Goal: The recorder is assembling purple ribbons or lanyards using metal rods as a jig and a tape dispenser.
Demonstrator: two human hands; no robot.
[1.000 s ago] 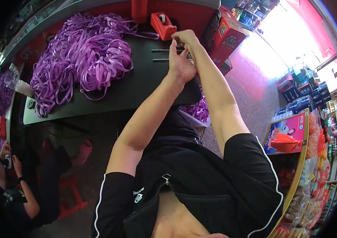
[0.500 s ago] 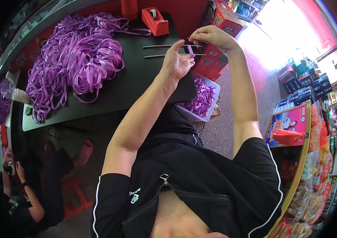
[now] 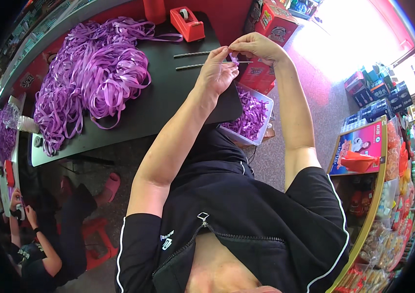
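Two slim metal rods [image 3: 188, 67] run side by side, sticking out past the dark table's right end. A short piece of purple ribbon [image 3: 233, 59] sits around or between them near their outer ends. My left hand [image 3: 217, 72] is at the rods, palm up, its fingers curled at the ribbon and its thumb raised. My right hand [image 3: 258, 47] reaches in from the right, thumb and fingertips pinched together against my left thumb tip. What lies in that pinch is too small to make out.
A large heap of purple ribbon [image 3: 114, 78] covers the left of the black table [image 3: 168, 105]. Behind stands a red tape dispenser [image 3: 188, 24]. Below the table's right end, a white bin [image 3: 258, 139] holds cut ribbon pieces. Another person [image 3: 46, 254] sits at lower left; shelves stand right.
My two hands have come together: the right fingertips now meet my left thumb, where a gap was before. The ribbon piece looks more bunched. The whole view has shifted slightly.
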